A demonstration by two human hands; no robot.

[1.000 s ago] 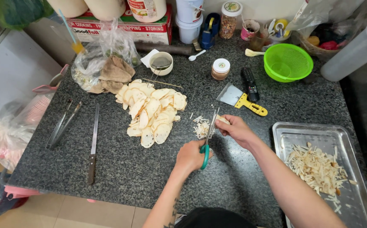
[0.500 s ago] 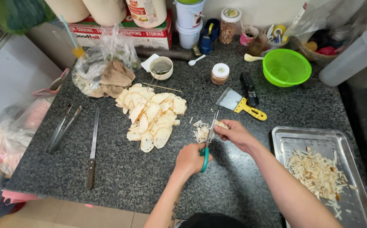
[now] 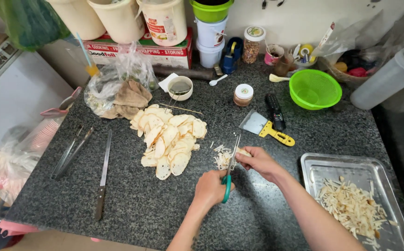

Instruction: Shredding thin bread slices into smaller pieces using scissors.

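Lying at 9 o'clock on the dark speckled surface (image 3: pixel 132 209) are metal tongs (image 3: pixel 71 151), and a long knife (image 3: pixel 103 175) is sitting just right of them. A pile of pale round slices (image 3: pixel 168 140) is spreading across the middle, with a crumpled plastic bag (image 3: pixel 118 86) at 11 o'clock of it. The left hand (image 3: pixel 210 188) is gripping green-handled scissors (image 3: pixel 229 166), fingers closed through the loops, blades pointing to 12 o'clock over a small heap of cut strips (image 3: pixel 222 157). The right hand (image 3: pixel 259 162) is pinching a pale slice (image 3: pixel 243 152) at the blades, fingers closed on it. At 1 o'clock of that hand a yellow-handled scraper (image 3: pixel 266 128) and a green bowl (image 3: pixel 315 89) are sitting. At 4 o'clock a metal tray (image 3: pixel 318 165) is holding more strips.
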